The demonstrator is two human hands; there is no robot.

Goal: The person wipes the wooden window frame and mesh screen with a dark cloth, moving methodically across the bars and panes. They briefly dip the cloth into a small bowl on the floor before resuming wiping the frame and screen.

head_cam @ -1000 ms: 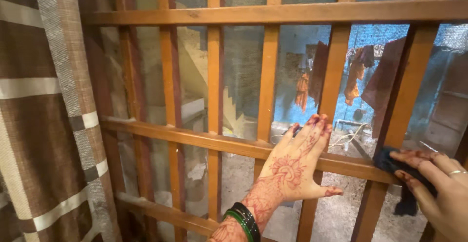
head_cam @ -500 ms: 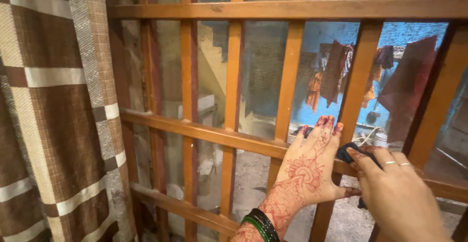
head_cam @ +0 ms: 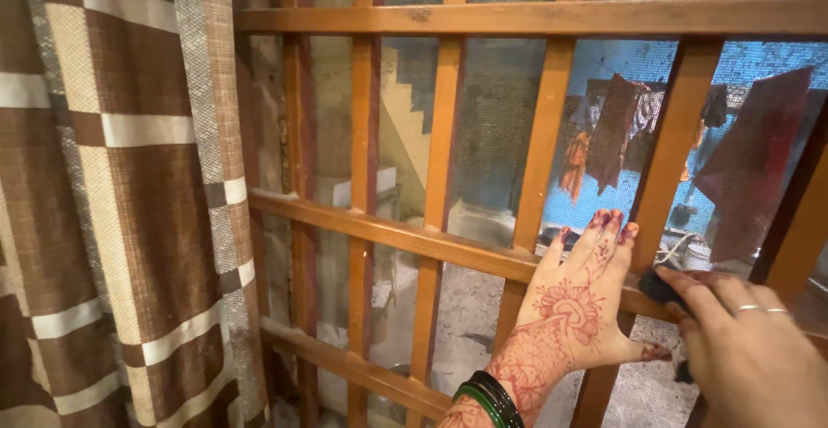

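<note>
My left hand (head_cam: 580, 302), patterned with red henna and wearing dark and green bangles at the wrist, lies flat with fingers spread against the middle rail of an orange wooden window grille (head_cam: 414, 240). Just to its right, my right hand (head_cam: 749, 349), with rings on two fingers, presses a small dark cloth (head_cam: 659, 288) onto the same rail. The cloth is mostly hidden under my fingers.
A brown and cream checked curtain (head_cam: 112, 195) hangs at the left beside the grille. A mesh screen sits behind the bars. Beyond it are a courtyard floor, a staircase (head_cam: 405, 126), a blue wall and hanging clothes (head_cam: 614, 130).
My right hand slid the dark cloth left along the rail until it met my left hand. The view shifted left, so more curtain shows and both hands sit further right.
</note>
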